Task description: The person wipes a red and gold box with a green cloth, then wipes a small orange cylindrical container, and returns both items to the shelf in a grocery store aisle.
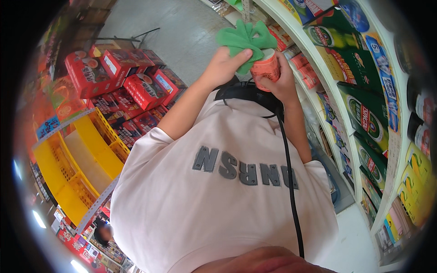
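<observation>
My left hand (227, 66) grips a bunched green cloth (244, 41), its thumb pressed on the folds. The cloth touches the pale top rim of a red cylindrical container (264, 70) and hangs beside it. Around that container my right hand (285, 83) is closed, with the thumb across its printed side and the fingers on the far side. The container is held slightly tilted in front of my waist. Part of its top is covered by the cloth. Similar red cylindrical items (307, 75) lie on the shelf just right of my right hand.
White shelving (336, 73) curves along my right, with green Tsingtao cartons (367, 117) and yellow packs (414, 184). Red gift boxes (143, 90) are stacked on my left, near a yellow plastic rack (76, 163). Grey floor (177, 37) lies ahead. Another person (104, 232) is in the background.
</observation>
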Tool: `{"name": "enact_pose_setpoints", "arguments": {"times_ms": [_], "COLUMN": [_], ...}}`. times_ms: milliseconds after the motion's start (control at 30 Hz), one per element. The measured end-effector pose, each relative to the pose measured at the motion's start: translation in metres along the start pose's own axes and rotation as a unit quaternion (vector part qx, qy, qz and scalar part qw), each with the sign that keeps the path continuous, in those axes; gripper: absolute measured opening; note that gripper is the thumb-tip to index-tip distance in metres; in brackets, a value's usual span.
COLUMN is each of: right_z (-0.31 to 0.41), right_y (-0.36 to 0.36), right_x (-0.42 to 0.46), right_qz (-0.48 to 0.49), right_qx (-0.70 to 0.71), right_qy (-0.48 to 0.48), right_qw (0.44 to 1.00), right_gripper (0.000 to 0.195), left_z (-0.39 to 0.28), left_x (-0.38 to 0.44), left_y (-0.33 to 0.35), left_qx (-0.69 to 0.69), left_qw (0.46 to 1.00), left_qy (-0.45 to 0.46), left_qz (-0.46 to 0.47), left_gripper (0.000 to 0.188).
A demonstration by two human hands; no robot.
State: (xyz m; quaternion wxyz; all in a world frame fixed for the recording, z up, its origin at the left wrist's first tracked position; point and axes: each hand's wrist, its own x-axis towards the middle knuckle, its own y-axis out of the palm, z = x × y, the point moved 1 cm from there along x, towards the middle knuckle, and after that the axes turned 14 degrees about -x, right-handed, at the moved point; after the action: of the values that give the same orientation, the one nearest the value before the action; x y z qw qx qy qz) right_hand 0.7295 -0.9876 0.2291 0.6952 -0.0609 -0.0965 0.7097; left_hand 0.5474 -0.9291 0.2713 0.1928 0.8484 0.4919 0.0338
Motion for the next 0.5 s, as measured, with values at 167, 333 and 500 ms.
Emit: {"name": "enact_pose_setpoints", "arguments": {"times_ms": [167,333,500], "right_z": [0.0,-0.029,-0.083], "right_y": [0.011,0.027,0.019], "right_x": [0.028,0.05,0.076], "right_qz": [0.012,-0.045,-0.01], "right_qx": [0.01,-0.01,-0.068], "right_qy": [0.002,0.043,0.131], "right_qw": [1.0,0.998,0.989], "right_gripper": [0.072,0.07,0.058], "left_z": [-0.01,-0.02,-0.029], "left_x": [0.013,0.035,0.051], "left_y": [-0.02,-0.042,-0.057], "left_qx": [0.246,0.33,0.25], "left_qw": [0.961,0.923,0.96], "left_qy": [0.097,0.139,0.057], "left_qz": [0.084,0.143,0.115], "left_gripper": [0.029,0.03,0.021]}}
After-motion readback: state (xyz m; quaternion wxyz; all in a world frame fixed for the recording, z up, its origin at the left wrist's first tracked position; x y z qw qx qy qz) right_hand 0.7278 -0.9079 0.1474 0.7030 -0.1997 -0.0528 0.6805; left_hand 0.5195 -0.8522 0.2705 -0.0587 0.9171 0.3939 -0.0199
